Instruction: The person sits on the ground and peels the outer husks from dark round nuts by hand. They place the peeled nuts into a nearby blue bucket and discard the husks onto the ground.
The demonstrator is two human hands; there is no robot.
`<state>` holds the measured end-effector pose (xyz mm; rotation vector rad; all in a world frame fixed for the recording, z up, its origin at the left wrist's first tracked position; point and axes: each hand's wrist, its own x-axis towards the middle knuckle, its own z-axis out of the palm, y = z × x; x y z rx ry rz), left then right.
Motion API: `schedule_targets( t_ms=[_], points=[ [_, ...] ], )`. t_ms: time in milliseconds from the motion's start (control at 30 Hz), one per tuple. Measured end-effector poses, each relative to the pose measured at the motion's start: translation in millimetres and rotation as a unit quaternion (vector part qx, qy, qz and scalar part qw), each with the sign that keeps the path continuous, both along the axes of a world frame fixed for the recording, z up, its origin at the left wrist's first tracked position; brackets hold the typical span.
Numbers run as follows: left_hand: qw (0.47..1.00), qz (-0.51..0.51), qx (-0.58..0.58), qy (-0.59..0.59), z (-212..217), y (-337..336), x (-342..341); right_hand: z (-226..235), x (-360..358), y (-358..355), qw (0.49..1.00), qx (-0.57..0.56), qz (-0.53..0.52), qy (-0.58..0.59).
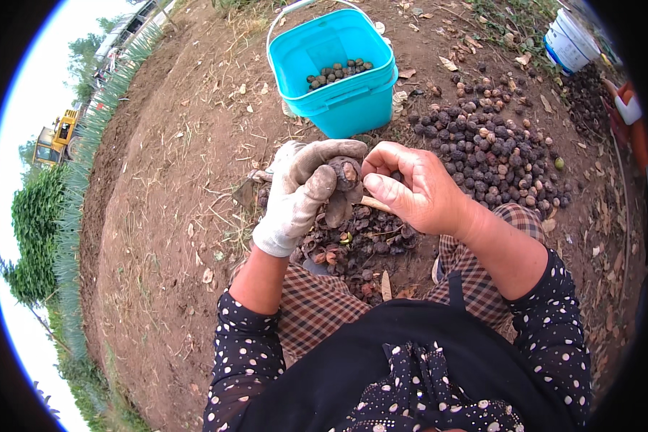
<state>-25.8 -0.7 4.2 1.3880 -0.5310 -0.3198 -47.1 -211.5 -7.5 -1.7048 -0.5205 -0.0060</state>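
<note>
My left hand (295, 189), in a soiled white glove, is closed around a dark walnut (346, 173) with a brownish patch on its side. Bare and close beside the nut, my right hand (428, 189) has thumb and forefinger brought together; what is between them, if anything, is too small to make out. A pale stick-like piece (376, 204) shows just below the right thumb. Beneath both hands lies a heap of dark husk pieces (385, 241), between my knees.
A turquoise bucket (349, 115) with several walnuts (338, 73) inside stands ahead. To its right spreads a big pile of dark walnuts (500, 147). A white bucket (572, 42) is at the far right, near an orange-red object (632, 126). Far left stands a yellow machine (56, 138).
</note>
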Motion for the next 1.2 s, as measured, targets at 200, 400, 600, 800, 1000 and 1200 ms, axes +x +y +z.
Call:
schedule_targets(
  t_ms=[200,400,600,800,1000,1200],
  points=[
    [0.999,-0.006,0.036,0.018,-4.5,-10.6,0.8,-1.6,-1.9,-0.9,1.0,-0.024,0.0,-0.017],
    [0.986,0.045,0.124,-0.104,-5.8,-10.1,-0.4,-1.4,2.0,-0.4,0.999,-0.032,0.001,0.019],
    [0.898,0.057,0.239,-0.365,-6.9,-7.1,5.7,-10.8,5.1,2.0,0.998,0.002,0.028,0.047],
    [0.834,0.018,0.306,-0.459,-9.4,-0.8,6.5,-2.9,4.6,-0.9,0.989,-0.06,0.081,0.113],
    [0.833,0.023,0.277,-0.478,-7.9,-0.5,6.1,-7.8,-0.6,6.0,0.994,-0.05,0.05,0.082],
    [0.918,0.032,0.195,-0.343,1.4,-4.7,-2.6,-11.4,0.6,4.9,0.996,-0.075,0.041,0.012]
  ],
)
